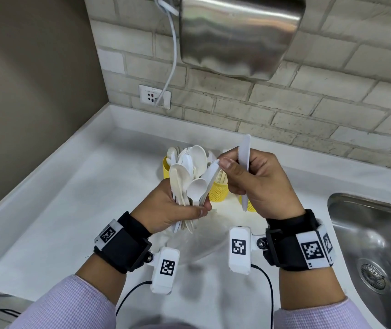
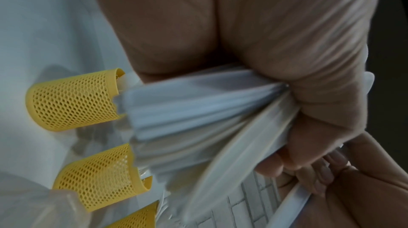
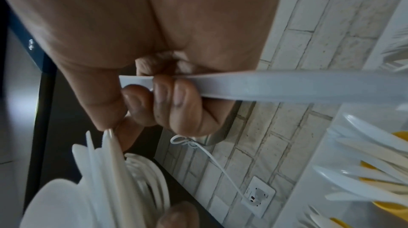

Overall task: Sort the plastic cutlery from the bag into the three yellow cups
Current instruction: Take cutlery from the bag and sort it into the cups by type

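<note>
Cutlery bundle (image 1: 189,186) stands fisted in my left hand (image 1: 168,210) above the worktop (image 1: 71,186), my right hand (image 1: 258,184) clutching one knife (image 1: 245,160) while pinching another, which could drag spoons loose.

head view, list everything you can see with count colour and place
yellow mesh plastic cups: three, yellow, back of counter, partly hidden behind hands
bundle of white plastic cutlery: one, white and cream, in left hand
white plastic knife: one, white, upright in right hand
white countertop: one, white
steel sink: one, silver, right
steel wall dryer: one, silver, on brick wall
wall socket: one, white, cable plugged in
left hand: grips bundle
right hand: holds knife, pinches a second knife's tip
</note>
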Demonstrator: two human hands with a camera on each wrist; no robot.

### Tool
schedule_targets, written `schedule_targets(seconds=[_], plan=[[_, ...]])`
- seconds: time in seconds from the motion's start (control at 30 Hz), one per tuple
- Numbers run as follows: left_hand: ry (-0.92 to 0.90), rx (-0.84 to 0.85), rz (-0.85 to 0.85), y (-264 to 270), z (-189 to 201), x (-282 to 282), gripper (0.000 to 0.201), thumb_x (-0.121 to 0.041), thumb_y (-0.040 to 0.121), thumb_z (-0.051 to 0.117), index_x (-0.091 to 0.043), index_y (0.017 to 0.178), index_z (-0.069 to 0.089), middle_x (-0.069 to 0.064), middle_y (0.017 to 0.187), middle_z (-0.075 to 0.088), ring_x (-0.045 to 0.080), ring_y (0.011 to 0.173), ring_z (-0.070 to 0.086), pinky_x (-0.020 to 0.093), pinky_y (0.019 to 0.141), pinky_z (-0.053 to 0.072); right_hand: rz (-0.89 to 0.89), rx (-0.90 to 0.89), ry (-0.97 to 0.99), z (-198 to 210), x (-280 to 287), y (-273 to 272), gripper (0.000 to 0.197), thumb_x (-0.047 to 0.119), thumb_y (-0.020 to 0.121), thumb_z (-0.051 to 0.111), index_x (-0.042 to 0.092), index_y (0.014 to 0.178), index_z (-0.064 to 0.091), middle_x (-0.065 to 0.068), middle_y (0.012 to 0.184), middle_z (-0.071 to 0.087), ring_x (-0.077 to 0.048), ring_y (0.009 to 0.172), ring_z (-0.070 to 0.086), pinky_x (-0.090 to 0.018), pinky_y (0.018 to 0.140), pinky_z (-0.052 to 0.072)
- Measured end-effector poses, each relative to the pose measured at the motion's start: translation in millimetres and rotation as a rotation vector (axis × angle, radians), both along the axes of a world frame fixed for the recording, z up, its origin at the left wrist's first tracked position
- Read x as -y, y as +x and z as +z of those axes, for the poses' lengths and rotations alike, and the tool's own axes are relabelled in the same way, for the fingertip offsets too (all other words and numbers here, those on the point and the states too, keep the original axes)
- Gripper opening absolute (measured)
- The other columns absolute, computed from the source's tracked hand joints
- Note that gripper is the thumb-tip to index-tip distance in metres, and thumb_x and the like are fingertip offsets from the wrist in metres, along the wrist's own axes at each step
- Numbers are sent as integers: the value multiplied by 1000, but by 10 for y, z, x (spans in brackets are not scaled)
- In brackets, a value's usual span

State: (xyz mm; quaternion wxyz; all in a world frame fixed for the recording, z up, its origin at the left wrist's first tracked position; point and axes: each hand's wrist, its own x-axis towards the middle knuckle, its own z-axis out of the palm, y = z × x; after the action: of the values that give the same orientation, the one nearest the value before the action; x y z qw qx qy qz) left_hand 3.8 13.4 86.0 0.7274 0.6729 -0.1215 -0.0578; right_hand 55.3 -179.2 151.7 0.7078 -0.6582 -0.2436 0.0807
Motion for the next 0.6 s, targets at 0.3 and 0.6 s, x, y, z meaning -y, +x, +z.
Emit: schedule_targets(seconds=[0.3, 0.6], plan=[[20, 1, 25, 11, -16, 32, 17, 6, 82, 75, -10, 88, 75, 10, 89, 74, 23, 86, 70, 31, 83, 53, -328, 288, -27, 73, 0, -25, 19, 9, 96, 61, 16, 80, 69, 9, 55, 51, -11, 50, 43, -23, 54, 38], [10, -11, 81, 14, -21, 41, 13, 3, 79, 75, -6, 87, 74, 10, 87, 74, 23, 84, 70, 33, 81, 53, -70, 12, 10, -55, -89, -60, 27, 24, 97, 58, 8, 119, 62, 17, 63, 42, -9, 49, 29, -28, 49, 25]])
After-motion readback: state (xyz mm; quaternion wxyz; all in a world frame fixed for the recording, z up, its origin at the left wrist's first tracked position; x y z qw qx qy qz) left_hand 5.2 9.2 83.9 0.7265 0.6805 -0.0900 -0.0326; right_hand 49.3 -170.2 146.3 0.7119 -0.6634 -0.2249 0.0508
